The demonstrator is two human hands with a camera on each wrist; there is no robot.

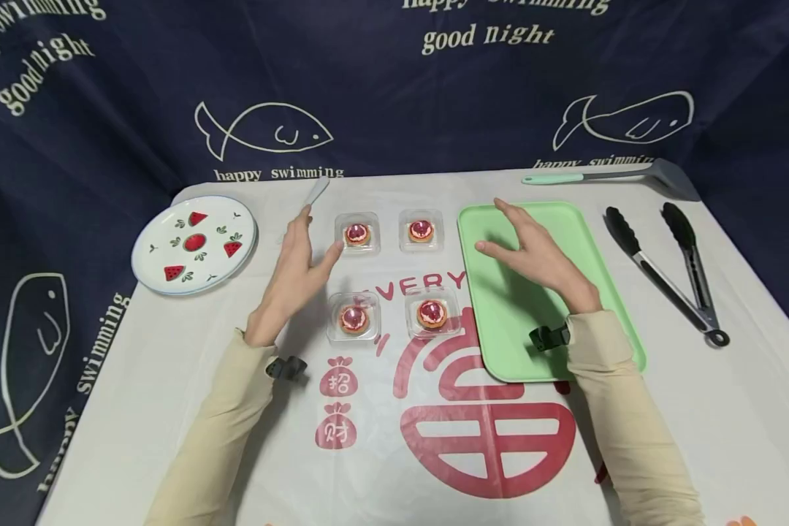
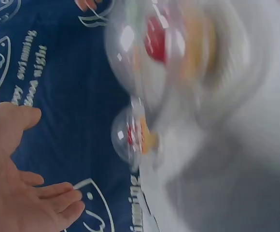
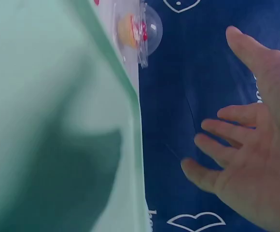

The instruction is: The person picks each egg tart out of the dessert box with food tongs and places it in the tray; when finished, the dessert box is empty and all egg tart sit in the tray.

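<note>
My left hand (image 1: 297, 267) is held above the table with its fingers extended, beside the clear domed boxes, and touches nothing. Over the green tray (image 1: 605, 292) hovers my right hand (image 1: 532, 248), thumb apart from the fingers and holding nothing. Between the hands stand several clear plastic boxes, each with a small red-topped tart inside: a back left tart (image 1: 357, 234), a back right tart (image 1: 421, 231), a front left tart (image 1: 353, 319) and a front right tart (image 1: 432, 314). In the left wrist view the left hand (image 2: 29, 179) shows its palm; the right hand (image 3: 251, 140) appears similarly spread.
A white plate (image 1: 151, 252) with watermelon pictures lies at the left. Behind the left hand is a pale spreader-like utensil (image 1: 317, 191), partly hidden. Black-tipped tongs (image 1: 673, 292) lie spread at the right, and a spatula with a mint handle (image 1: 554, 178) lies along the back edge.
</note>
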